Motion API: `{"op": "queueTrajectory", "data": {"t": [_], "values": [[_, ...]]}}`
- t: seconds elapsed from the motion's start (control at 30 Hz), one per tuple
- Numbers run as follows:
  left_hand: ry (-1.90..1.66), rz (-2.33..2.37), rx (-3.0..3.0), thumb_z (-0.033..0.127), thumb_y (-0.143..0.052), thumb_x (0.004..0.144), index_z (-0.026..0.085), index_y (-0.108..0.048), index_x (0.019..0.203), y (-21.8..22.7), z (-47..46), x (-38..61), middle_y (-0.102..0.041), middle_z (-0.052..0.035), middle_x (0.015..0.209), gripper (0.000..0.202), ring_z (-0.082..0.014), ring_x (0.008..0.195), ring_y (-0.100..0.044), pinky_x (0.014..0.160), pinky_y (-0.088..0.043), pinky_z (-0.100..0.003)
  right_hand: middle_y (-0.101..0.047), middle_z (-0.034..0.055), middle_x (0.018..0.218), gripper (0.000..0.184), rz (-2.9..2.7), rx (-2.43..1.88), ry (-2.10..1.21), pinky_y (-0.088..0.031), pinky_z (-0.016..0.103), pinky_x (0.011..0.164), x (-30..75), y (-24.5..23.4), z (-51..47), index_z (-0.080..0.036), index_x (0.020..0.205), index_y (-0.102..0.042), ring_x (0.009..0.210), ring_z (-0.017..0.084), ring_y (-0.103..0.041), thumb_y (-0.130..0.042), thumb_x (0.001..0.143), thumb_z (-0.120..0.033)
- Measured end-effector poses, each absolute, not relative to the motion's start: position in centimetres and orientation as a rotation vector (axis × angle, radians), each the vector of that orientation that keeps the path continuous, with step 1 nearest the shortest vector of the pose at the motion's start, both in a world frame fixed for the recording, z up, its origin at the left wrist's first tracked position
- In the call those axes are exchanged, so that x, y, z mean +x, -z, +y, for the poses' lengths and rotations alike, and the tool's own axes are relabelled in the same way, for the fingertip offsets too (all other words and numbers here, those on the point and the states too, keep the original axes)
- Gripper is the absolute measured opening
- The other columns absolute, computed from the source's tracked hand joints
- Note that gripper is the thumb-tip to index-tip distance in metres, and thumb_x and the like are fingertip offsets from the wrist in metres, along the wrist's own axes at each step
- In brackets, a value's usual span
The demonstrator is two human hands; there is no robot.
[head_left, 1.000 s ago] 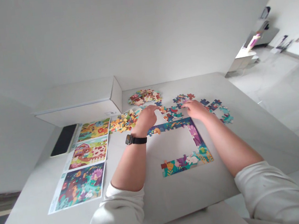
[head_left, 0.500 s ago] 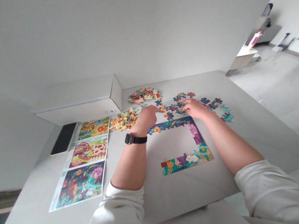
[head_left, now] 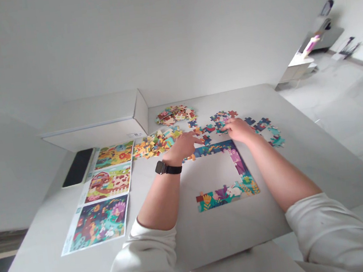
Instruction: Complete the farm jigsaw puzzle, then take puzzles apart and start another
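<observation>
A partly joined jigsaw frame (head_left: 234,164) lies on the white table (head_left: 303,156), with its top, right and bottom edges in place. My left hand (head_left: 185,145), with a black watch on the wrist, rests at the frame's top left corner, its fingers stretched toward loose blue pieces (head_left: 206,139). My right hand (head_left: 238,129) lies just past the frame's top right corner, fingers curled over scattered pieces; whether it grips one is hidden. More loose blue and teal pieces (head_left: 267,130) spread to its right.
A yellow-orange piece pile (head_left: 154,144) and a red-brown pile (head_left: 175,114) sit at the back. Three picture sheets (head_left: 108,184) lie at the left beside a black phone (head_left: 77,167). A white box (head_left: 100,119) stands at the back left. The table's right edge drops to the floor.
My left hand has slid right and nearer, from above the loose pieces to the frame's top left corner. My right hand has barely shifted.
</observation>
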State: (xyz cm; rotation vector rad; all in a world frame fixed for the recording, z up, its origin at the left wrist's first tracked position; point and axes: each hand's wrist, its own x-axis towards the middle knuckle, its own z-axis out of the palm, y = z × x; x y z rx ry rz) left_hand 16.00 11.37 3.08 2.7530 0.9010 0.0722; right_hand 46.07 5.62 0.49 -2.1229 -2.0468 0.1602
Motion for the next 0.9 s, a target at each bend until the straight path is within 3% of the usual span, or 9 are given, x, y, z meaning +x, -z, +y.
{"op": "queueTrajectory", "data": {"t": [0.13,0.3,0.7,0.9], "values": [[-0.12,1.0,2.755,-0.003,-0.054,0.082,0.035,-0.084,0.127,-2.7,11.5,15.5,-0.062,-0.0027,0.161,0.067,-0.0286,0.151,-0.055,0.131,-0.04,-0.048,-0.073,0.0043,0.144,0.044,-2.046,-2.115,-0.179,-0.046,0.043,0.123,46.1,-0.5,5.6,-0.032,0.116,-0.088,0.134,0.027,-0.064,-0.057,0.096,-0.008],[-0.172,1.135,2.739,0.0,-0.057,0.083,0.033,-0.086,0.122,-2.0,12.1,14.7,-0.065,-0.0043,0.157,0.058,-0.0302,0.145,-0.059,0.128,-0.044,-0.05,-0.074,0.0049,0.142,0.043,-2.056,-2.108,-0.192,-0.048,0.042,0.121,46.0,-0.6,5.5,-0.031,0.117,-0.088,0.133,0.026,-0.065,-0.058,0.095,-0.009],[-0.273,1.243,2.731,0.014,-0.057,0.094,0.023,-0.083,0.122,-2.2,12.5,14.8,-0.072,-0.012,0.138,0.039,-0.0301,0.128,-0.067,0.119,-0.05,-0.046,-0.076,0.0054,0.138,0.041,-2.09,-2.091,-0.184,-0.049,0.04,0.119,46.0,-0.8,5.5,-0.029,0.118,-0.087,0.131,0.026,-0.067,-0.06,0.095,-0.009],[-0.325,1.175,2.733,0.012,-0.055,0.096,0.023,-0.08,0.127,-2.1,12.2,15.3,-0.073,-0.0097,0.143,0.042,-0.0279,0.132,-0.067,0.123,-0.049,-0.045,-0.076,0.0046,0.137,0.043,-2.09,-2.087,-0.186,-0.049,0.038,0.12,46.0,-0.8,5.6,-0.029,0.118,-0.087,0.132,0.025,-0.067,-0.059,0.094,-0.007]]}}
